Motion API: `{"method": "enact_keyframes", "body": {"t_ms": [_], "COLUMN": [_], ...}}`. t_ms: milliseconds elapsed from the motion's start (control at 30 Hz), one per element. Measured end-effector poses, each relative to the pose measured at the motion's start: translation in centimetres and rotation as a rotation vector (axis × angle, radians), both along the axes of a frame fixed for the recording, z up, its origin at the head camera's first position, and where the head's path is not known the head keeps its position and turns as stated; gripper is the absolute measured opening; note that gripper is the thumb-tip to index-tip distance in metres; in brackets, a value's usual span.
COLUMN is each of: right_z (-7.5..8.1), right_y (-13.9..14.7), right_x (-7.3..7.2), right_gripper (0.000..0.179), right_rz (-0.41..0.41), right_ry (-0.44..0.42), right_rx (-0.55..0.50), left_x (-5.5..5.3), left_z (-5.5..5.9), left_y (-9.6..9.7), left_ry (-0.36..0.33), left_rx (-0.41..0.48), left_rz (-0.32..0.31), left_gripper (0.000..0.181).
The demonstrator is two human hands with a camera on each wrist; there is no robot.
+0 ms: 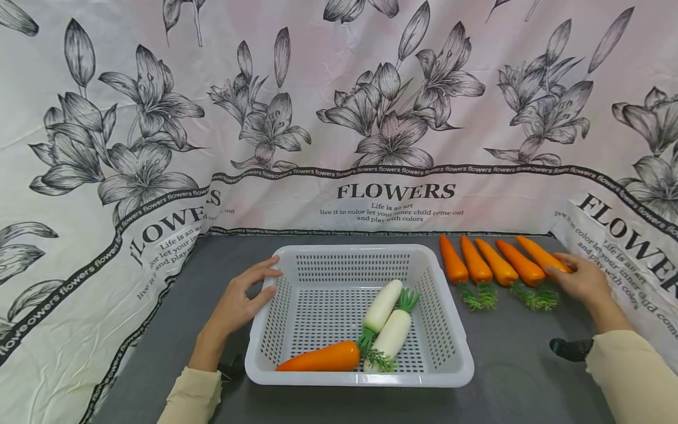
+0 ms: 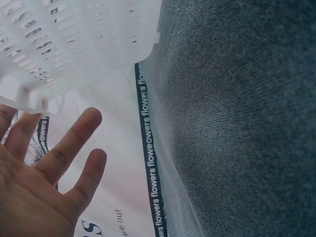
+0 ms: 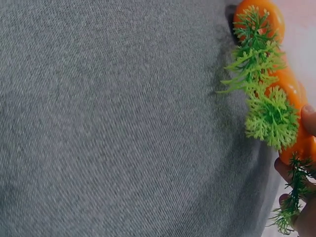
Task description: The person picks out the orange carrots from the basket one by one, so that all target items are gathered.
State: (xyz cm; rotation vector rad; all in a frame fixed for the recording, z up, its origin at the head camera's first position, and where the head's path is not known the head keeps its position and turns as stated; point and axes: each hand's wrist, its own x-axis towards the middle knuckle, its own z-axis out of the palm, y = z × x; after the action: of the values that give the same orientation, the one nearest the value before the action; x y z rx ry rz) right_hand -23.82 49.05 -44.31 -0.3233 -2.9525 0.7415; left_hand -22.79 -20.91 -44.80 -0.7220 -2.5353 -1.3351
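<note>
My right hand (image 1: 587,284) pinches the leafy end of the rightmost carrot (image 1: 536,252), thumb and fingers on either side of it. Green fronds (image 3: 296,185) hang beside the fingers in the right wrist view. Several more orange carrots (image 1: 497,262) lie side by side just left of it, tips toward the back. My left hand (image 1: 239,299) rests at the left rim of a white perforated basket (image 1: 360,378), its fingers extended in the left wrist view. Inside the basket lie two white radishes (image 1: 384,303) and one carrot (image 1: 323,357), crowded toward the front right.
A dark grey cloth (image 1: 524,377) covers the table. Behind and at both sides hangs a white curtain (image 1: 392,200) with printed flowers and lettering, its lower edge meeting the table close behind the carrots.
</note>
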Motion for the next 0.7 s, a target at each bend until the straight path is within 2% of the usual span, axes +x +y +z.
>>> {"method": "enact_keyframes", "body": {"t_ms": [167, 500, 700], "right_z": [-0.4, -1.1, -0.8], "right_y": [-0.3, -0.2, -0.4], "right_x": [0.0, -0.2, -0.2], "right_gripper": [0.066, 0.067, 0.07], "right_rz": [0.017, 0.063, 0.057], "right_ry": [0.021, -0.005, -0.058], "right_rx": [-0.022, -0.037, -0.045], "left_x": [-0.1, 0.0, -0.1], "left_z": [0.0, 0.1, 0.0], "left_y": [-0.1, 0.0, -0.1], "left_ry": [0.005, 0.001, 0.004], "left_rx": [-0.006, -0.001, -0.002], "left_rz": [0.001, -0.009, -0.007], "left_gripper": [0.03, 0.03, 0.03]}}
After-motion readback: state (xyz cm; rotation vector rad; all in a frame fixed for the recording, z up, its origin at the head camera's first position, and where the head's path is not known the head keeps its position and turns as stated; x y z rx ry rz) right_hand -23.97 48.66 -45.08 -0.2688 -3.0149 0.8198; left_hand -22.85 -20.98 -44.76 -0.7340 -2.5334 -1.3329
